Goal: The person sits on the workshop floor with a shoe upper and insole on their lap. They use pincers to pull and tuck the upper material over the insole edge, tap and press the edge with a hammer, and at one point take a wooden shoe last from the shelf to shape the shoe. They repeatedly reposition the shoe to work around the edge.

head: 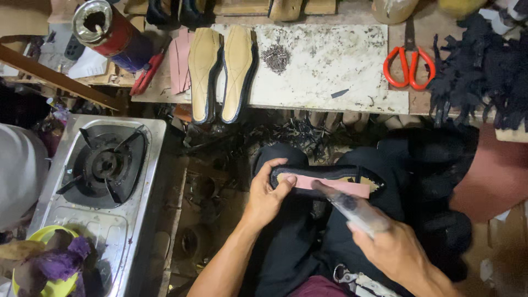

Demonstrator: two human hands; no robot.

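Now: L hand (268, 193) fingers clamped on black shoe upper (328, 180) w/ pink insole (336, 186); R hand (391, 250) fist tight round smeared bottle (352, 207), tip touching insole.

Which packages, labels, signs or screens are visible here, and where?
Red and dark blue cylindrical can with a shiny metal top: top left on the workbench, lying tilted, wrapped in a printed label.
White paper sheet: just below the can, flat; any print is too small to tell.
No signs or screens in view.
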